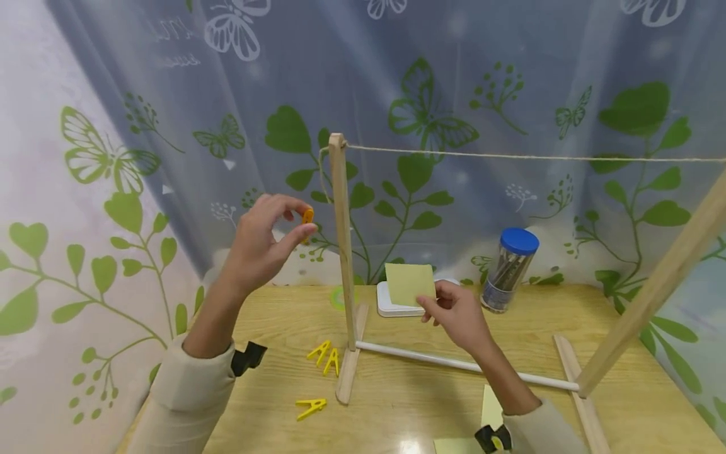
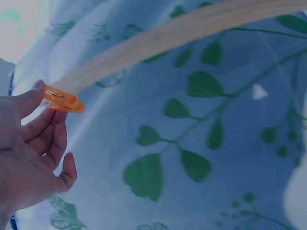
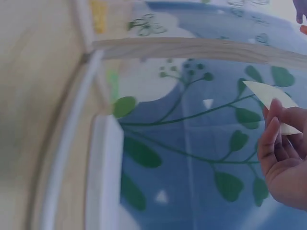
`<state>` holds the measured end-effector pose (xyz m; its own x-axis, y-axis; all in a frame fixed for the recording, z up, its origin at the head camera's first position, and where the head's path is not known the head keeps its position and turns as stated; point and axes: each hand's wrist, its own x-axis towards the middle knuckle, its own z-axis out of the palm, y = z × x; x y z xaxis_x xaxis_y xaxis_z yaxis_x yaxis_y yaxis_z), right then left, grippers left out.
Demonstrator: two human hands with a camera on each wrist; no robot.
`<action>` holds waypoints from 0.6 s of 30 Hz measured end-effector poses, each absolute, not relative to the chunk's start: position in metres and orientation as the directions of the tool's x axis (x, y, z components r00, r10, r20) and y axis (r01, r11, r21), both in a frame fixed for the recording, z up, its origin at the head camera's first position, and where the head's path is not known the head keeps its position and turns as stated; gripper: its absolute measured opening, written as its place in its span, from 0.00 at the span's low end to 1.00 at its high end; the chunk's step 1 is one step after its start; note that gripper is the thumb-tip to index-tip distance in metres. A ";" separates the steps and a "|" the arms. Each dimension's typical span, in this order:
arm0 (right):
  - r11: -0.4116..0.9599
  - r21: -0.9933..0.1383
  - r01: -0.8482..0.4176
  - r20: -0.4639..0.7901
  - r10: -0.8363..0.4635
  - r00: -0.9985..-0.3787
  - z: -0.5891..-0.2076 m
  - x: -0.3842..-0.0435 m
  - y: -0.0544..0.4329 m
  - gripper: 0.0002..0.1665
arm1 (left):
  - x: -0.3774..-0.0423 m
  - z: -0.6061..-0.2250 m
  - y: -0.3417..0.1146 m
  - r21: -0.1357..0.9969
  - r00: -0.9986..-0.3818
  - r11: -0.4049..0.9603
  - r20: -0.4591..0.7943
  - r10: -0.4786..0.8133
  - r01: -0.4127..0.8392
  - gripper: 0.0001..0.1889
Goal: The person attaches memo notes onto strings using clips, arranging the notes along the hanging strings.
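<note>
Pinching an orange clip (image 1: 307,217) between thumb and forefinger, parted only by the clip's width, the left hand (image 1: 263,239) hovers just left of a wooden post (image 1: 343,246). From the left wrist, the clip's long axis runs outward from the fingertips, its nose pointing right and slightly down, away from the palm. Thumb and bent fingers of the right hand (image 1: 462,315) grip a yellow paper square (image 1: 409,284) near its lower right corner; below the string (image 1: 482,154), the sheet stands roughly upright, broad face toward the head camera.
</note>
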<state>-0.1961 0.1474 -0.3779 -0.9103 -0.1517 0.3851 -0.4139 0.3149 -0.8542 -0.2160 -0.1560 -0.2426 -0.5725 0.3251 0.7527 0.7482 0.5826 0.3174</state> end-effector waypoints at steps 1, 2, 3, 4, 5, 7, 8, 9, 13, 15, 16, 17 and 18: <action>0.303 -0.856 -0.419 0.392 -0.149 -0.908 -0.374 -0.198 0.146 0.08 | -0.215 -0.237 -0.154 0.320 -0.566 0.575 0.762 0.316 0.753 0.13; 0.287 -0.860 -0.421 0.395 -0.148 -0.907 -0.370 -0.200 0.145 0.08 | -0.214 -0.232 -0.151 0.324 -0.561 0.569 0.769 0.306 0.755 0.13; 0.268 -0.864 -0.427 0.401 -0.148 -0.904 -0.365 -0.202 0.144 0.08 | -0.213 -0.227 -0.149 0.330 -0.558 0.562 0.775 0.298 0.758 0.13; 0.248 -0.866 -0.435 0.411 -0.144 -0.900 -0.364 -0.205 0.144 0.08 | -0.213 -0.222 -0.146 0.337 -0.552 0.549 0.782 0.289 0.765 0.12; 0.233 -0.866 -0.442 0.421 -0.138 -0.897 -0.359 -0.207 0.143 0.08 | -0.212 -0.217 -0.144 0.343 -0.546 0.535 0.790 0.280 0.772 0.12; 0.201 -0.872 -0.447 0.429 -0.127 -0.894 -0.348 -0.210 0.141 0.08 | -0.212 -0.209 -0.138 0.373 -0.544 0.498 0.799 0.257 0.783 0.11; 0.178 -0.874 -0.452 0.436 -0.120 -0.892 -0.342 -0.211 0.140 0.08 | -0.212 -0.205 -0.135 0.386 -0.543 0.478 0.802 0.249 0.789 0.11; 0.157 -0.877 -0.454 0.441 -0.112 -0.890 -0.336 -0.212 0.138 0.09 | -0.213 -0.201 -0.131 0.401 -0.543 0.456 0.804 0.241 0.795 0.11; 0.078 -0.884 -0.461 0.454 -0.098 -0.886 -0.318 -0.220 0.131 0.11 | -0.219 -0.186 -0.118 0.439 -0.533 0.377 0.824 0.192 0.816 0.10; 0.010 -0.878 -0.479 0.475 -0.115 -0.872 -0.315 -0.227 0.128 0.12 | -0.222 -0.180 -0.113 0.447 -0.524 0.348 0.835 0.167 0.824 0.09; -0.048 -0.866 -0.498 0.500 -0.134 -0.856 -0.338 -0.254 0.131 0.13 | -0.224 -0.178 -0.110 0.451 -0.521 0.337 0.840 0.152 0.826 0.08; -0.087 -0.847 -0.525 0.532 -0.147 -0.834 -0.350 -0.271 0.134 0.13 | -0.226 -0.176 -0.108 0.454 -0.518 0.327 0.844 0.140 0.829 0.08; -0.119 -0.844 -0.522 0.535 -0.153 -0.831 -0.358 -0.285 0.134 0.14 | -0.227 -0.174 -0.106 0.458 -0.516 0.317 0.847 0.127 0.831 0.07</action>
<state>-0.2853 0.1344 -0.3579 -0.8307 -0.1528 0.5353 -0.5222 -0.1194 -0.8444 -0.2269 -0.1058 -0.1744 -0.5155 0.1269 0.8474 0.8306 0.3170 0.4578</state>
